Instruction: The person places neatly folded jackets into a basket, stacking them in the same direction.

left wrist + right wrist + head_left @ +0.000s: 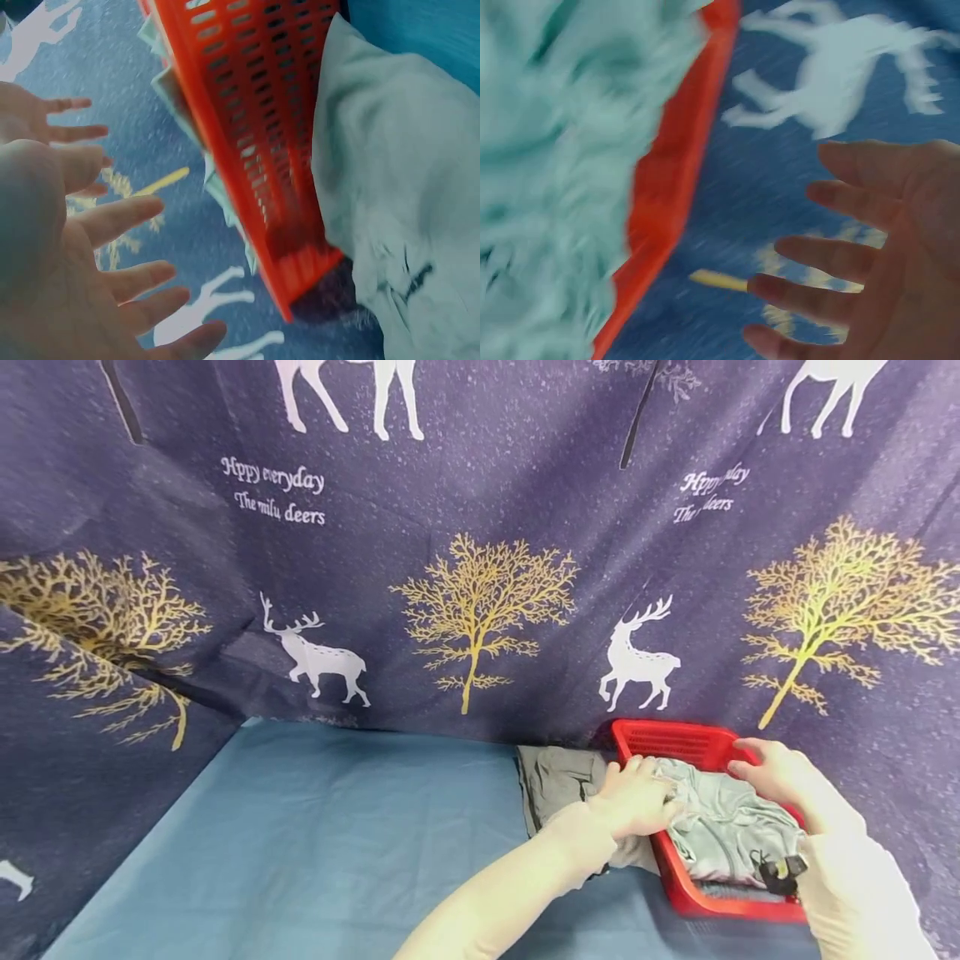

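Note:
A red slotted plastic basket [738, 906] stands at the right of the blue surface, with a pale green garment [723, 814] marked with dark letters lying in it. Over the basket's left side is my left hand [637, 797], its fingers straight and apart in the left wrist view. My right hand [783, 772] hovers by the far right rim, and the right wrist view shows its fingers spread beside the basket [671, 187], holding nothing. Left of the basket, partly behind my left forearm, lies a grey-green cloth [562, 777], seen close by in the left wrist view.
The blue cloth surface [300, 835] stretches left from the basket. A dark blue curtain [525, 468] printed with white deer and golden trees hangs behind and at the sides. A small black device [782, 874] sits at my right wrist.

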The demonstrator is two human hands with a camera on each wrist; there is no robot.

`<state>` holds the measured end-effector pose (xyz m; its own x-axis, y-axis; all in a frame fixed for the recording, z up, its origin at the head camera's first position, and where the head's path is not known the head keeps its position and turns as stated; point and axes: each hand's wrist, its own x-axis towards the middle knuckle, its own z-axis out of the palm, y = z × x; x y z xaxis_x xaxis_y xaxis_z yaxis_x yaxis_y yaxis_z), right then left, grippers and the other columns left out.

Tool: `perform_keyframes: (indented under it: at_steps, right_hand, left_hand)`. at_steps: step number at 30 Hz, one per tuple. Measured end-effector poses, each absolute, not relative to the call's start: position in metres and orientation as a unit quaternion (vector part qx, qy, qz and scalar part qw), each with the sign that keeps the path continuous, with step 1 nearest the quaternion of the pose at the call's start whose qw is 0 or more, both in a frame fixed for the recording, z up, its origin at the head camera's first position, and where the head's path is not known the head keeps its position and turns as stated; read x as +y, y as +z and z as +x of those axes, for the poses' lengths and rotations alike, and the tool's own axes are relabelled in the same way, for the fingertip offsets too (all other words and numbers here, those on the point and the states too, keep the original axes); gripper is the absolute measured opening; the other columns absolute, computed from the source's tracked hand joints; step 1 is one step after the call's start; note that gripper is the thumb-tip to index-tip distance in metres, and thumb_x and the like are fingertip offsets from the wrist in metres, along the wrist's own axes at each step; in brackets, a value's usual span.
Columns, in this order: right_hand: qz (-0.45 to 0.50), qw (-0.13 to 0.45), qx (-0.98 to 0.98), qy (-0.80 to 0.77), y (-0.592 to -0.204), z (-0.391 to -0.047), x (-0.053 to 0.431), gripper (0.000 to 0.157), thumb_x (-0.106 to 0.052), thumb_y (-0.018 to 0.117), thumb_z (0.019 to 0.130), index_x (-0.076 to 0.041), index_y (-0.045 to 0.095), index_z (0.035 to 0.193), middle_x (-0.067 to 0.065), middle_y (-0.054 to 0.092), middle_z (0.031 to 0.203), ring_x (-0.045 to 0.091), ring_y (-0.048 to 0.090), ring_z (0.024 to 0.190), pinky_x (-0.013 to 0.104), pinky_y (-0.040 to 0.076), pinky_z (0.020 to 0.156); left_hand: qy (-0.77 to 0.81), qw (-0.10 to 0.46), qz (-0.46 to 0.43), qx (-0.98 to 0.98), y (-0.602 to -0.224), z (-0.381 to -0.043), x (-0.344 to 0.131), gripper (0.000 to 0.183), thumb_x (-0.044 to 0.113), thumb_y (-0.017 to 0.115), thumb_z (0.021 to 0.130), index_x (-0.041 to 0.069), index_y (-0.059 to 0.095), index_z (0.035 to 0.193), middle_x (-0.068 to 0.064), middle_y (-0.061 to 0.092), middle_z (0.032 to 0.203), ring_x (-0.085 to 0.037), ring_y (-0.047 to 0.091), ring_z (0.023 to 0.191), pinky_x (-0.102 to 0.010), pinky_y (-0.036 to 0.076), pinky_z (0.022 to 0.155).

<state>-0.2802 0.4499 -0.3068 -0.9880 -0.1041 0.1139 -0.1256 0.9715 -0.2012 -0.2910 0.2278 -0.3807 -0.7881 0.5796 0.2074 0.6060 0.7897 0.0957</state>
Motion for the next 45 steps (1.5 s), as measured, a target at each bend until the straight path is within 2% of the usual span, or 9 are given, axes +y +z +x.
perform_keyframes:
  at_steps: [7,11,14,17,20,24,29,37,45]
  right_hand:
    - [0.059,0.169,-0.97,0.167,-0.31,-0.242,0.402,0.048,-0.027,0.059,0.097,0.004,0.051,0.133,0.036,0.054,0.124,0.057,0.052,0.107,0.066,0.04,0.081]
    - [0.055,0.212,-0.955,0.199,-0.319,-0.23,0.37,0.049,-0.03,0.058,0.098,-0.001,0.052,0.137,0.033,0.057,0.124,0.055,0.054,0.106,0.065,0.041,0.082]
    - [0.059,0.243,-0.943,0.22,-0.332,-0.226,0.35,0.047,-0.027,0.061,0.096,-0.004,0.054,0.136,0.029,0.063,0.115,0.047,0.062,0.089,0.061,0.044,0.077]
    - [0.08,0.265,-0.927,0.254,-0.348,-0.226,0.333,0.048,-0.019,0.065,0.093,-0.005,0.054,0.138,0.028,0.064,0.112,0.037,0.061,0.077,0.052,0.047,0.069]
    - [0.106,0.276,-0.913,0.281,-0.365,-0.229,0.319,0.051,-0.012,0.068,0.091,-0.005,0.053,0.139,0.028,0.06,0.12,0.037,0.061,0.089,0.047,0.046,0.071]
    - [0.119,0.262,-0.903,0.318,-0.386,-0.238,0.302,0.05,-0.011,0.067,0.091,-0.006,0.053,0.139,0.027,0.057,0.128,0.043,0.057,0.111,0.053,0.043,0.086]
    - [0.1,0.234,-0.903,0.347,-0.414,-0.256,0.289,0.045,-0.01,0.063,0.093,-0.005,0.054,0.137,0.026,0.052,0.136,0.045,0.048,0.124,0.057,0.035,0.1]
    - [0.037,0.192,-0.913,0.357,-0.452,-0.288,0.289,0.047,-0.009,0.059,0.094,0.0,0.05,0.139,0.033,0.04,0.143,0.048,0.037,0.132,0.057,0.028,0.107]
    - [0.057,0.151,-0.934,0.32,-0.469,-0.302,0.286,0.046,-0.011,0.06,0.093,0.008,0.051,0.134,0.041,0.039,0.138,0.059,0.028,0.131,0.064,0.02,0.108]
  left_hand:
    - [-0.13,0.098,-0.295,-0.941,-0.392,-0.297,0.187,0.049,0.055,0.047,0.097,0.035,0.051,0.142,0.003,0.044,0.145,-0.014,0.04,0.131,-0.04,0.041,0.097]
    - [-0.188,0.071,-0.267,-0.942,-0.406,-0.304,0.167,0.055,0.049,0.048,0.099,0.028,0.041,0.149,-0.002,0.041,0.149,-0.019,0.038,0.136,-0.044,0.04,0.101]
    - [-0.212,0.054,-0.25,-0.943,-0.415,-0.308,0.156,0.059,0.046,0.049,0.1,0.025,0.035,0.153,-0.006,0.036,0.153,-0.022,0.034,0.139,-0.046,0.037,0.105]
    - [-0.239,0.045,-0.237,-0.941,-0.424,-0.311,0.148,0.061,0.044,0.049,0.1,0.022,0.031,0.155,-0.009,0.033,0.155,-0.023,0.032,0.141,-0.049,0.035,0.106]
    - [-0.269,0.036,-0.219,-0.937,-0.432,-0.314,0.141,0.063,0.044,0.048,0.101,0.022,0.027,0.156,-0.011,0.03,0.156,-0.025,0.03,0.142,-0.051,0.033,0.107]
    - [-0.313,0.009,-0.182,-0.932,-0.445,-0.317,0.129,0.064,0.045,0.049,0.1,0.024,0.027,0.156,-0.012,0.026,0.158,-0.029,0.028,0.143,-0.053,0.029,0.109]
    - [-0.375,-0.025,-0.141,-0.916,-0.462,-0.319,0.113,0.067,0.04,0.055,0.098,0.019,0.029,0.156,-0.016,0.025,0.157,-0.036,0.025,0.143,-0.056,0.025,0.11]
    - [-0.43,0.005,-0.1,-0.897,-0.484,-0.326,0.106,0.068,0.035,0.066,0.092,0.011,0.04,0.15,-0.02,0.04,0.145,-0.04,0.04,0.132,-0.052,0.038,0.102]
    - [-0.47,0.009,-0.077,-0.879,-0.496,-0.328,0.105,0.07,0.024,0.074,0.084,0.006,0.045,0.146,-0.02,0.046,0.137,-0.038,0.045,0.127,-0.048,0.04,0.101]
